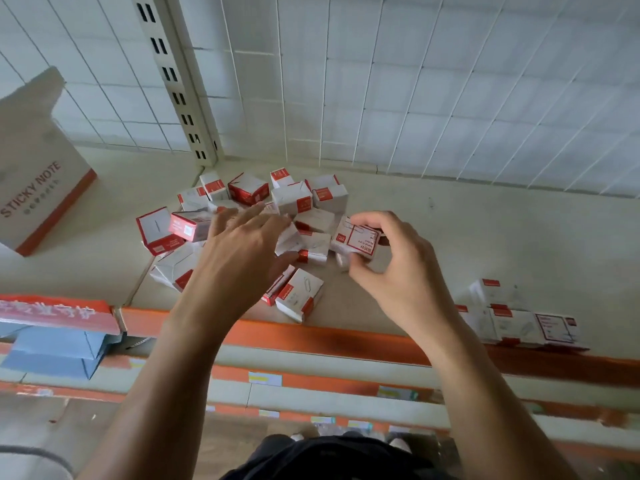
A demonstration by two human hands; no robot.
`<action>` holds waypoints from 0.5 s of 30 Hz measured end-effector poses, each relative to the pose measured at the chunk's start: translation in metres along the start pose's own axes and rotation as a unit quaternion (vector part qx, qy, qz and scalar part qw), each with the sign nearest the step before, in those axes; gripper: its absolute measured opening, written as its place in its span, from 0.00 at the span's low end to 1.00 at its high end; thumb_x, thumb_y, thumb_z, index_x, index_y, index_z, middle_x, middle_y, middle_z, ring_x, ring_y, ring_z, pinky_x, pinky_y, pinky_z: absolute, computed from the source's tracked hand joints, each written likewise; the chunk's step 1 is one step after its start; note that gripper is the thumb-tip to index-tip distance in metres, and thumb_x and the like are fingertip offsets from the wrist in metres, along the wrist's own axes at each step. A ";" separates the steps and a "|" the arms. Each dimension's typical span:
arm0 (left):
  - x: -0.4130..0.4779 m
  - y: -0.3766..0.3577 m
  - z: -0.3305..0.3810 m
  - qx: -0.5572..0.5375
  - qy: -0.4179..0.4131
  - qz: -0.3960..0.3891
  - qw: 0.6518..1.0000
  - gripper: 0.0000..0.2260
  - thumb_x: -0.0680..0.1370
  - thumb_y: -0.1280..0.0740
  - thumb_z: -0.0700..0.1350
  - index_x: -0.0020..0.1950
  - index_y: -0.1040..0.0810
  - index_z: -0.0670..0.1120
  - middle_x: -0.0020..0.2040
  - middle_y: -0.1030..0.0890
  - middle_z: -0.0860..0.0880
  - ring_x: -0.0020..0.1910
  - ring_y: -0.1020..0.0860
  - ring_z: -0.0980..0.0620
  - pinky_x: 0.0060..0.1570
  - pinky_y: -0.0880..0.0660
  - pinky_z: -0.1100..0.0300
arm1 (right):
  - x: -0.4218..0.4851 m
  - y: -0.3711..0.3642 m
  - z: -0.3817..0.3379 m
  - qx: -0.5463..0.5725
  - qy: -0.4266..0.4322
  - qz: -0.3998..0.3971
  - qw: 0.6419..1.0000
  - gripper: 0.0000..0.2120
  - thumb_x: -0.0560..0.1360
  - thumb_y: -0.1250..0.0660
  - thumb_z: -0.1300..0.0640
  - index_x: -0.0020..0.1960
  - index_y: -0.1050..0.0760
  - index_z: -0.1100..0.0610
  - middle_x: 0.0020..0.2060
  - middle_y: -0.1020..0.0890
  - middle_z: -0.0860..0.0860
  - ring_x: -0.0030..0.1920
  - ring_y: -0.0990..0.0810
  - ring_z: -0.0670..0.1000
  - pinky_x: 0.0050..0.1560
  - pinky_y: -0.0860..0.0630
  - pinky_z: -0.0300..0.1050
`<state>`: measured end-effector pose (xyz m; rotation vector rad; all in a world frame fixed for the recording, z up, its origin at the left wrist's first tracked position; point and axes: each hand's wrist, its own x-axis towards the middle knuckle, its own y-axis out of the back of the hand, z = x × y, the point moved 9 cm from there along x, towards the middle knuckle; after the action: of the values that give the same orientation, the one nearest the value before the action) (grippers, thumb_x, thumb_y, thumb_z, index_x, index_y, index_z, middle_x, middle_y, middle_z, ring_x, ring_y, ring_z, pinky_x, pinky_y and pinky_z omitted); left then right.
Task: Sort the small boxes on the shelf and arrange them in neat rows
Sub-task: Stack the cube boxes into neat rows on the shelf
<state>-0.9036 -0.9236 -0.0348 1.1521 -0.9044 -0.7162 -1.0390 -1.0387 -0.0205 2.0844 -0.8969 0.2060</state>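
Note:
A jumbled pile of small white-and-red boxes point(256, 209) lies in the middle of the pale shelf point(502, 237). My left hand point(239, 247) is spread flat over the pile with its fingers straight, touching boxes near the centre. My right hand point(398, 258) grips one small box point(356, 239) between thumb and curled fingers at the pile's right edge, its red-framed label facing up. A short row of the same boxes point(516, 320) stands lined up at the shelf's front right edge. One loose box point(299, 299) lies near the front, below my left hand.
A large tan "STICKY NOTE" carton point(34, 188) stands at the left. A wire grid back panel point(415, 81) and a slotted upright post point(180, 84) rise behind the pile. The orange shelf lip point(329, 337) runs along the front. Blue packs point(52, 351) sit at lower left.

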 end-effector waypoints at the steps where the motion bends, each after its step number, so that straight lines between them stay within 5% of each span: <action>1: 0.001 0.002 -0.001 -0.001 0.003 0.013 1.000 0.22 0.74 0.30 0.55 0.64 0.23 0.48 0.65 0.22 0.47 0.69 0.29 0.45 0.68 0.40 0.41 | -0.001 0.004 0.002 -0.002 0.000 0.001 1.000 0.19 0.69 0.26 0.63 0.59 0.23 0.55 0.52 0.19 0.45 0.52 0.22 0.50 0.53 0.26 0.40; 6: 0.009 0.010 0.015 -0.039 -0.013 0.034 0.999 0.20 0.71 0.27 0.55 0.60 0.21 0.47 0.61 0.21 0.47 0.62 0.24 0.44 0.64 0.33 0.42 | -0.010 0.028 0.014 -0.010 -0.001 0.009 1.000 0.19 0.70 0.27 0.64 0.60 0.23 0.55 0.51 0.22 0.43 0.52 0.22 0.49 0.54 0.27 0.37; 9: 0.015 0.017 0.045 -0.140 -0.044 0.042 0.988 0.19 0.71 0.25 0.53 0.58 0.20 0.47 0.58 0.21 0.49 0.55 0.21 0.47 0.52 0.23 0.47 | -0.015 0.049 0.024 -0.015 -0.005 0.016 1.000 0.19 0.71 0.27 0.64 0.60 0.23 0.55 0.51 0.21 0.44 0.53 0.21 0.49 0.55 0.27 0.39; 15: 0.020 0.017 0.120 -0.217 -0.116 0.025 0.969 0.19 0.71 0.25 0.54 0.57 0.19 0.48 0.57 0.21 0.52 0.51 0.21 0.53 0.47 0.22 0.51 | -0.029 0.096 0.054 -0.041 -0.025 0.017 0.999 0.19 0.72 0.27 0.62 0.62 0.25 0.55 0.54 0.19 0.48 0.55 0.22 0.46 0.56 0.23 0.40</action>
<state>-1.0002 -0.9901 0.0031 0.6630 -0.9091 -0.9652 -1.1326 -1.1021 -0.0069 2.0065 -0.9566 0.1335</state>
